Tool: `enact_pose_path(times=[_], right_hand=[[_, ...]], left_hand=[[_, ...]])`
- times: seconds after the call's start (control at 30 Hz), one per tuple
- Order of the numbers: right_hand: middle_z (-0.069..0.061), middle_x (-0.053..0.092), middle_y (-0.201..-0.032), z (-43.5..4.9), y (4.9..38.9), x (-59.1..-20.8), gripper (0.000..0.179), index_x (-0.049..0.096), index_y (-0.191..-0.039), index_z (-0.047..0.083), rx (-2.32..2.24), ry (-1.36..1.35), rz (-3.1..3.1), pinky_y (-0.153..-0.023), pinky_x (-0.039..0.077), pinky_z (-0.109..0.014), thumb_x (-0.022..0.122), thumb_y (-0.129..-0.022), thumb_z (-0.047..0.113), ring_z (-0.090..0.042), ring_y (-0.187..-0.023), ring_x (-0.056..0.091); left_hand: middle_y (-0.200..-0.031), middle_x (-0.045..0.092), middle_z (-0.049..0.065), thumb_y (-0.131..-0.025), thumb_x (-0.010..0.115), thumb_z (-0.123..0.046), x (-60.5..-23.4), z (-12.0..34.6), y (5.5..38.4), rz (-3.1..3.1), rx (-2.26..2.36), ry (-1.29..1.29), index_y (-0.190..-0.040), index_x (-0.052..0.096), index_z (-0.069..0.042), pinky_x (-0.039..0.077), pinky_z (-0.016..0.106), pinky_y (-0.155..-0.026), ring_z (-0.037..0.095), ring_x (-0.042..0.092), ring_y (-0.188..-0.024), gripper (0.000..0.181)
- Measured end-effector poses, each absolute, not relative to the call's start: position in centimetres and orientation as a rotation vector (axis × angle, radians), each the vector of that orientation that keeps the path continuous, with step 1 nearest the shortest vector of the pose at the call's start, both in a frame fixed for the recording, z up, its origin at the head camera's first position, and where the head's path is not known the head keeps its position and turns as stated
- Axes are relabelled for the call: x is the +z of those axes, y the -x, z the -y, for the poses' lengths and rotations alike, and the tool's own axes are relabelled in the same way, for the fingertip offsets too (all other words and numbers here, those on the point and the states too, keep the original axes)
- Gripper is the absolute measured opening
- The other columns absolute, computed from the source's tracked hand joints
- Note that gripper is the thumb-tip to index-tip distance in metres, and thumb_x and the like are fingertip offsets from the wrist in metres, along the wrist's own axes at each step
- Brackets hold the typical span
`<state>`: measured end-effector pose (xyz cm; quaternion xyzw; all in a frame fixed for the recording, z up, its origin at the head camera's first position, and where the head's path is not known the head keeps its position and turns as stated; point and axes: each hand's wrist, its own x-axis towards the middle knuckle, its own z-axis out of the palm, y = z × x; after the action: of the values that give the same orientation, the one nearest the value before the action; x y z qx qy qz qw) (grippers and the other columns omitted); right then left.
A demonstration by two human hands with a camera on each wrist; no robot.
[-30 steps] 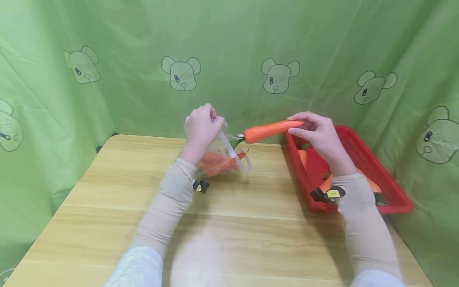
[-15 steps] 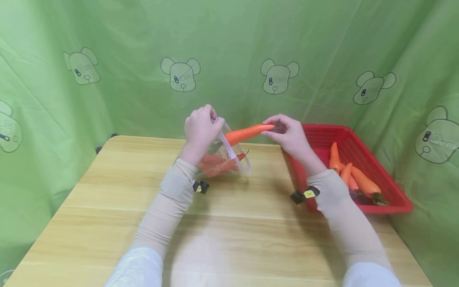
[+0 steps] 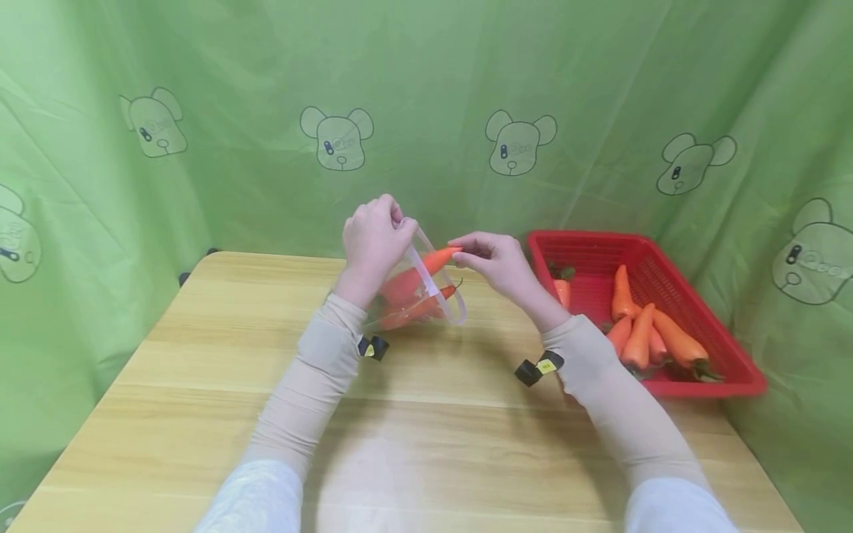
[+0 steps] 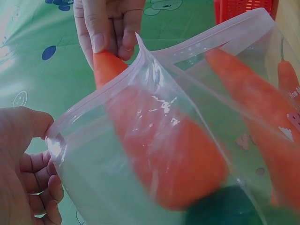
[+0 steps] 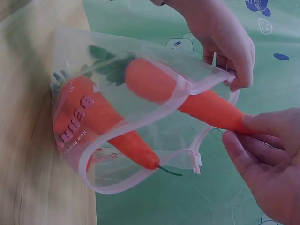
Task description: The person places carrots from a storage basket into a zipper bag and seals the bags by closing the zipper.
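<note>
My left hand [image 3: 376,240] pinches the upper corner of a clear zip bag [image 5: 140,119], whose mouth gapes toward the right. Between thumb and fingertips, my right hand [image 3: 500,266] holds the thin tip of an orange carrot [image 5: 215,110]. Most of that carrot is inside the bag, its green top leading, seen through the plastic in the right wrist view. Below it in the bag lies another carrot [image 5: 110,119] with a thin dark root poking out past the mouth. In the left wrist view, the held carrot [image 4: 164,154] shows blurred through the film.
A red basket [image 3: 740,355] stands at the right of the wooden table [image 3: 413,444], with several carrots [image 3: 680,344] lying in it. A green curtain [image 3: 426,66] with printed bear heads hangs around the table's back and sides.
My right hand has moved left and slightly down, sliding the carrot from outside the bag's mouth to mostly inside. The left hand and bag have stayed in place.
</note>
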<state>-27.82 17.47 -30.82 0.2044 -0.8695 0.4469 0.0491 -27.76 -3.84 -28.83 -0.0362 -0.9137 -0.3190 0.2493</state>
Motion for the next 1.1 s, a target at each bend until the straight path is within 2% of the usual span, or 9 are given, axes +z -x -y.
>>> enact_pose_path(times=[0.2, 0.53, 0.77, 1.1], right_hand=[[-0.012, 0.072, -0.105, -17.1, 27.8, -31.2, 0.025, 0.072, -0.112, 0.008, 1.23, -0.734, 2.713, -0.075, 0.053, -0.025, 0.07, -0.088, 0.014, -0.02, -0.087, 0.067], [-0.015, 0.073, -0.107, -17.1, 27.5, -30.8, 0.029, 0.067, -0.117, 0.003, 1.215, -0.79, 2.794, -0.085, 0.056, -0.04, 0.068, -0.089, 0.01, -0.026, -0.098, 0.07], [-0.015, 0.071, -0.11, -18.6, 27.8, -30.4, 0.03, 0.066, -0.119, 0.005, 1.255, -0.703, 2.792, -0.078, 0.056, -0.027, 0.067, -0.09, 0.013, -0.023, -0.095, 0.068], [-0.012, 0.071, -0.113, -20.8, 27.8, -29.8, 0.029, 0.067, -0.117, 0.009, 1.233, -0.528, 2.791, -0.077, 0.052, -0.02, 0.069, -0.089, 0.017, -0.02, -0.097, 0.066]], left_hand=[[-0.078, 0.06, 0.001, -0.085, 0.061, -0.026, -28.8, 3.8, 27.8, 2.5, -0.863, 0.102, -0.084, 0.058, -0.013, 0.045, 0.035, -0.073, 0.02, 0.054, -0.075, 0.013], [-0.078, 0.06, 0.001, -0.085, 0.061, -0.027, -29.0, 3.8, 28.0, 2.5, -0.853, 0.096, -0.083, 0.058, -0.014, 0.045, 0.036, -0.074, 0.02, 0.054, -0.076, 0.014], [-0.076, 0.06, 0.001, -0.084, 0.061, -0.024, -29.1, 3.8, 27.9, 2.482, -0.863, 0.099, -0.081, 0.057, -0.013, 0.045, 0.036, -0.074, 0.02, 0.054, -0.075, 0.012], [-0.077, 0.059, 0.001, -0.085, 0.06, -0.026, -29.1, 3.8, 28.0, 2.491, -0.873, 0.097, -0.082, 0.057, -0.014, 0.045, 0.036, -0.075, 0.02, 0.053, -0.076, 0.012]])
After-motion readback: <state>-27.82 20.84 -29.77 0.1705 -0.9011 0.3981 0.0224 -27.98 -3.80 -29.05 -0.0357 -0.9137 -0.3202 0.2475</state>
